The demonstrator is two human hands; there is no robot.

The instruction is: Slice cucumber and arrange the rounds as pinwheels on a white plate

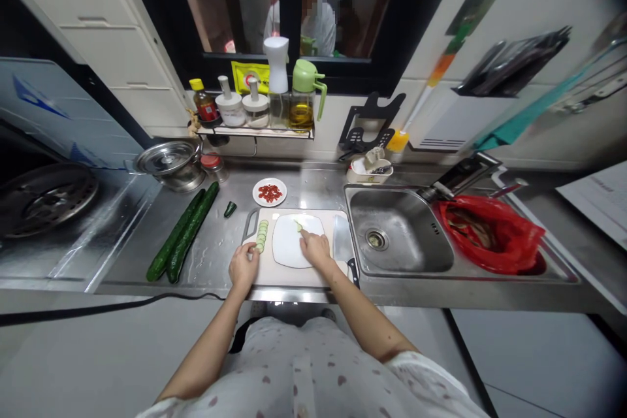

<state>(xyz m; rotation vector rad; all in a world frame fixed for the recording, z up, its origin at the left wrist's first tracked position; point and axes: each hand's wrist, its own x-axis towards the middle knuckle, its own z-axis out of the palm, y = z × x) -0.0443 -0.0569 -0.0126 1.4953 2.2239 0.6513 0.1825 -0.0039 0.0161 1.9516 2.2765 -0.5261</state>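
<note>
On the cutting board (pixel 264 273) lies a white plate (pixel 289 248). My right hand (pixel 316 249) is over the plate, its fingers closed on a thin cucumber slice (pixel 298 226) near the upper part of it. A row of overlapping cucumber slices (pixel 263 234) runs along the board's left side. At the lower end of that row is my left hand (pixel 244 266), its fingertips pinched at the last slice. A cleaver (pixel 343 238) lies flat on the board's right side, with its dark handle toward me.
Two whole cucumbers (pixel 189 241) and a cut cucumber end (pixel 230 209) lie on the left counter. Behind the board stands a small dish of chopped red chilli (pixel 269 192). A sink (pixel 401 235) with a red plastic bag (pixel 490 235) is on the right. Condiments fill the shelf (pixel 259 133).
</note>
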